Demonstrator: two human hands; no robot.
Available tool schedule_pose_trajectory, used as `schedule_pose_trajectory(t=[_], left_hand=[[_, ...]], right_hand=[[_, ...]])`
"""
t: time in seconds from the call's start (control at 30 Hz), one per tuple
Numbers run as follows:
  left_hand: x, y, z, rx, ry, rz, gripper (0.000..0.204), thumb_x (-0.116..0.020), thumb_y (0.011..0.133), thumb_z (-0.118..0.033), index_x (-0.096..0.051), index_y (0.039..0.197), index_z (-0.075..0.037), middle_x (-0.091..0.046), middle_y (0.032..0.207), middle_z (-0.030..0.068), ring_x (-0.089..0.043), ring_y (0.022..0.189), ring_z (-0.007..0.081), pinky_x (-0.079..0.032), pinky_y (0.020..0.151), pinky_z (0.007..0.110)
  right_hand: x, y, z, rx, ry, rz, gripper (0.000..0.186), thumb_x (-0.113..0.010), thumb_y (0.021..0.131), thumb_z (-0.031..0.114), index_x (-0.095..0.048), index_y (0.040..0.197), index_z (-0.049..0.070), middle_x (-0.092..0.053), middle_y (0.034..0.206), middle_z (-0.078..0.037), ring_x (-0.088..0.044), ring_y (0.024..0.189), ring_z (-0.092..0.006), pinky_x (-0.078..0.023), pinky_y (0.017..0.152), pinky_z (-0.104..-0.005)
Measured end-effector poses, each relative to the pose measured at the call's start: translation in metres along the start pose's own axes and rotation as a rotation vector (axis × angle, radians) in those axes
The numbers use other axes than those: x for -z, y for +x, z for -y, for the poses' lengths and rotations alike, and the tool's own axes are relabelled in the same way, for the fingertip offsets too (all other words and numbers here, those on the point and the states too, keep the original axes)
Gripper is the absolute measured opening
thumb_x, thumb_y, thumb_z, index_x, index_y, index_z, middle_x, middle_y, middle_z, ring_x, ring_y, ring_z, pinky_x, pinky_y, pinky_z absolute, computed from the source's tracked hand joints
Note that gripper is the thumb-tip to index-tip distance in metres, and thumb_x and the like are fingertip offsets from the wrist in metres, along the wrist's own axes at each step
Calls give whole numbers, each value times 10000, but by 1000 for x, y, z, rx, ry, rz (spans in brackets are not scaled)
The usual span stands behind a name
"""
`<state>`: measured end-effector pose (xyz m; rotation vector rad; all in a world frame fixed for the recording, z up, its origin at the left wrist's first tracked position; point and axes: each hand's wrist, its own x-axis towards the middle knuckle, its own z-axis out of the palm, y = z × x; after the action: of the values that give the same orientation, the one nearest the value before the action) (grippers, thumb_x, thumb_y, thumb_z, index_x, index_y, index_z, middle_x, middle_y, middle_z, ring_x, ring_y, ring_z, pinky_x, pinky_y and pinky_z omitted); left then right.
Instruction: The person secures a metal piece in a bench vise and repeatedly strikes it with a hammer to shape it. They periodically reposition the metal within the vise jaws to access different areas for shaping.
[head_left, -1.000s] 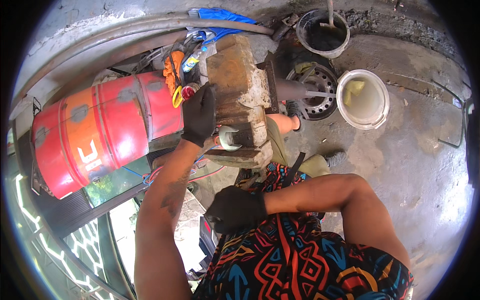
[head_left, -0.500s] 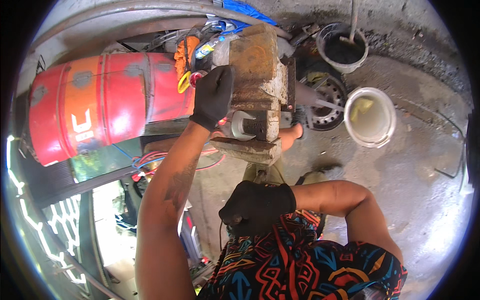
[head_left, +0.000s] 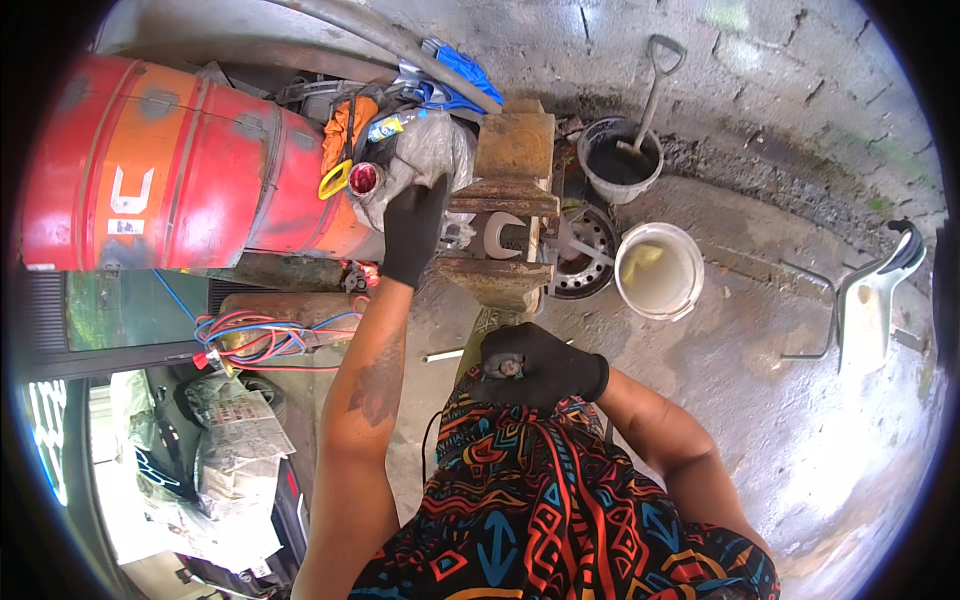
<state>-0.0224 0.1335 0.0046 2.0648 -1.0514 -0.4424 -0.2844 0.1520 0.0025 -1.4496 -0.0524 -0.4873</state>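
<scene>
One C-shaped metal piece sits between the jaws of a rusty vise, its gap facing right; can't tell if it's clamped or loose. Left hand, black-gloved, just beside its left side, fingers bunched; can't tell if it's holding the piece. Right hand, also gloved, curled around a metal bar end at the vise's near side.

Risks, my guess: piece tilts or drops if the jaws catch only its edge; left fingertips get pinched if the jaws narrow with them inside; glove slips off the bar end.

Edges/room: left side tight, red drum and jar near left hand, easy to bump. White bucket and wheel right of vise. Right elbow has wide floor beyond it; torso close behind right hand limits pull-back.
</scene>
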Motion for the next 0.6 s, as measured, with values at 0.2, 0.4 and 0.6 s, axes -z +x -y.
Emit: schedule_pose_trajectory(t=[0.2, 0.4, 0.6], left_hand=[[-6, -13, 16, 392, -352, 557, 371, -662, 943, -358, -697, 1047, -4, -697, 959, 62, -651, 835, 126, -508, 769, 289], [-19, -4, 19, 371, -658, 817, 384, -648, 941, -256, -626, 1242, -19, -663, 1147, 61, -619, 1005, 142, -491, 881, 299], [-23, 5, 43, 240, -703, 932, 403, -599, 967, -191, -550, 1331, -24, -627, 1229, 47, -603, 1070, 121, -498, 913, 291]], right_hand=[[-5, -5, 5, -103, 11, -90, 203, -743, 848, 181, -662, 847, -5, -624, 737, -92, -563, 672, -161, -454, 646, -326], [-14, -7, -1, -78, -55, -163, 125, -716, 873, 118, -641, 835, 26, -607, 746, -24, -525, 685, -89, -442, 632, -284], [-23, -12, -15, -152, -51, -232, 93, -704, 881, 76, -647, 833, 21, -612, 761, 3, -515, 703, -69, -436, 647, -270]])
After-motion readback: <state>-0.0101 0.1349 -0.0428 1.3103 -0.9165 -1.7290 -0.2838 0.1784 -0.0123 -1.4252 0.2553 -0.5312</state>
